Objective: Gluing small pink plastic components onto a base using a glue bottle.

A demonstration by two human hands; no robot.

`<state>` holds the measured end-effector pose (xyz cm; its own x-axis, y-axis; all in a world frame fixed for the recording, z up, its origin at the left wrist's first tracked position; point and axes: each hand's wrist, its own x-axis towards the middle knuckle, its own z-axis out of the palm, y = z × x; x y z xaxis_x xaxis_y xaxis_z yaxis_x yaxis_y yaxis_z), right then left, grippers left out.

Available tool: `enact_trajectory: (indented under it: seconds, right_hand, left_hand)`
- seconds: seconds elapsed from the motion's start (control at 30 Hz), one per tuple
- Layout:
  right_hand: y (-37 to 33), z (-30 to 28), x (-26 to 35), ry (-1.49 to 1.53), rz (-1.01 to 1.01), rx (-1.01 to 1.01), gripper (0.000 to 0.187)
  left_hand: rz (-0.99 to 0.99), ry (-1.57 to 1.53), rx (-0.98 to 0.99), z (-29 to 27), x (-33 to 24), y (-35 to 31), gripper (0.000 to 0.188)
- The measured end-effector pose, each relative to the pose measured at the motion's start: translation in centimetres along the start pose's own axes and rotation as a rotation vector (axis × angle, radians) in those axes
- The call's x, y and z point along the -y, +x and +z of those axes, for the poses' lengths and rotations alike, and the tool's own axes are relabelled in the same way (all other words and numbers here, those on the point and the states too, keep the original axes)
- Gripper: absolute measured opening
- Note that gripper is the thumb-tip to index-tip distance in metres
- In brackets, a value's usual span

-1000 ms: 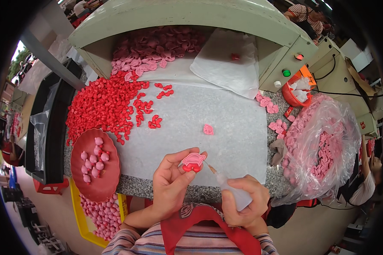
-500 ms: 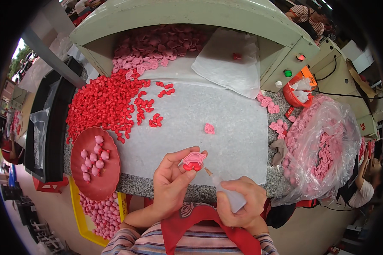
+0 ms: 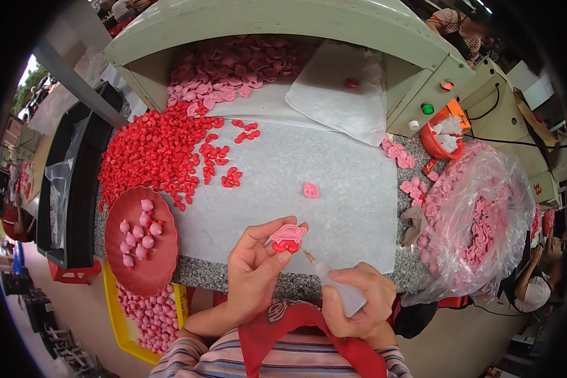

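My left hand (image 3: 253, 268) pinches a small pink piece with a red piece under it (image 3: 287, 237), held just above the table's front edge. My right hand (image 3: 353, 302) grips a small clear squeeze bottle (image 3: 335, 285); its thin nozzle tip points up-left and nearly touches the red underside of the held piece. One loose pink piece (image 3: 310, 189) lies on the white sheet (image 3: 309, 183) beyond my hands.
A heap of red pieces (image 3: 157, 151) covers the left of the sheet, pink pieces (image 3: 227, 69) lie at the back. A red dish (image 3: 140, 242) of pink parts sits front left above a yellow bin (image 3: 127, 324). A clear bag (image 3: 479, 220) of pink pieces bulges at right.
The bottle's nozzle has edged closer to the held pink and red piece. Both hands have barely shifted otherwise.
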<state>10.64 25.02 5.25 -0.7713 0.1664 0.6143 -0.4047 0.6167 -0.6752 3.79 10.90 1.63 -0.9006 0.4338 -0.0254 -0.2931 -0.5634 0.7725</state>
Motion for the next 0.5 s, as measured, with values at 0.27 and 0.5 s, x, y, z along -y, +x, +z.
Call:
enact_trajectory:
  seconds: [0.27, 0.5]
  right_hand:
    - [-0.23, -0.1, 0.21, 0.038, 0.0, 0.026, 0.029]
    - [-0.31, 0.28, 0.04, 0.05, -0.022, 0.037, 0.029]
  left_hand:
    - [-0.002, 0.015, 0.002, -0.01, 0.09, -0.02, 0.04]
    - [0.0, 0.034, 0.011, -0.15, 0.03, -0.24, 0.04]
